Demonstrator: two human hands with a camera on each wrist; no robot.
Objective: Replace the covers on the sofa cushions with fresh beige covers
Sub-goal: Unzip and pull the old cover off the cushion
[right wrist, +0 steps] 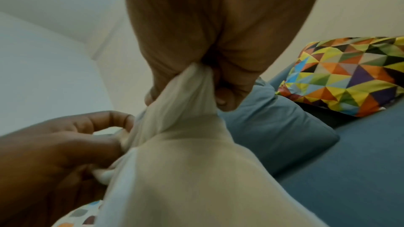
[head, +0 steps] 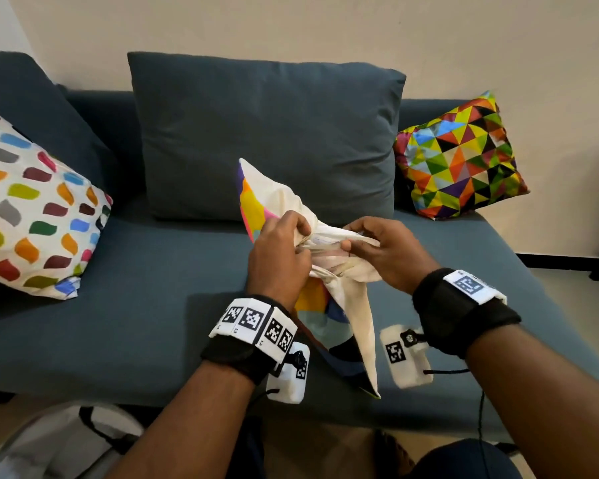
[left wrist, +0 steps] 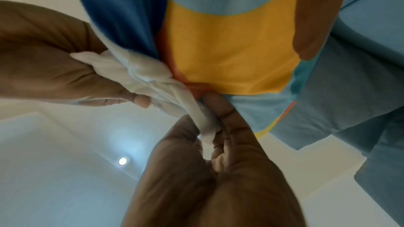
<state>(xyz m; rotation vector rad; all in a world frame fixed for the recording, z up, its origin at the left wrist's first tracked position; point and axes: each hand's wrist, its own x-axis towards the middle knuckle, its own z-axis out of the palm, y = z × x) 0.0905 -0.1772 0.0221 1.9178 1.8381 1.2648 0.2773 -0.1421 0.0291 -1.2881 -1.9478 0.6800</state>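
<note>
Over the seat of a blue sofa (head: 153, 305), a person's left hand (head: 279, 257) and right hand (head: 384, 252) work at a cushion (head: 253, 205) held upright between them, its bright colour-block cover showing under a cream-beige cover (head: 346, 281) bunched at the top edge. Both hands are clamped on that gathered cloth: the left's fingers curl round a wad of it, the right's thumb and fingers pinch a twisted fold. The fabric looks thin, soft and light, creasing wherever it is squeezed, so it likely slides and bunches rather than holding shape; the open hem seems the best place to grip, with the cushion's corner as the anchor. The head view alone shows two other patterned cushions, one spotted (head: 32, 216) at the left, one with triangles (head: 460, 157) at the right, and a large back cushion (head: 267, 133). The left-wrist view shows the underside's yellow and blue panels; the right-wrist view shows the beige cloth draping smoothly below the pinch.
</note>
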